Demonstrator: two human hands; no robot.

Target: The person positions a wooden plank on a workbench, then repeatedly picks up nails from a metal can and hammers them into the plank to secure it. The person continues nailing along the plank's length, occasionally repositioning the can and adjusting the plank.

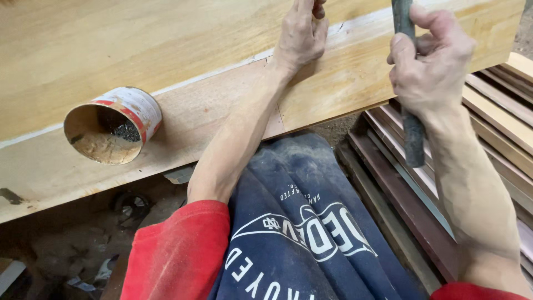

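right hand (430, 61) closed around the dark, round tool handle (413, 130), held upright just past the board's near edge. left hand (301, 30) rests on the pale, long wooden board (183, 50), fingers curled, apparently pinching something out of frame. the round, red-and-white tin can (114, 125) lies on its side, well apart to the left.
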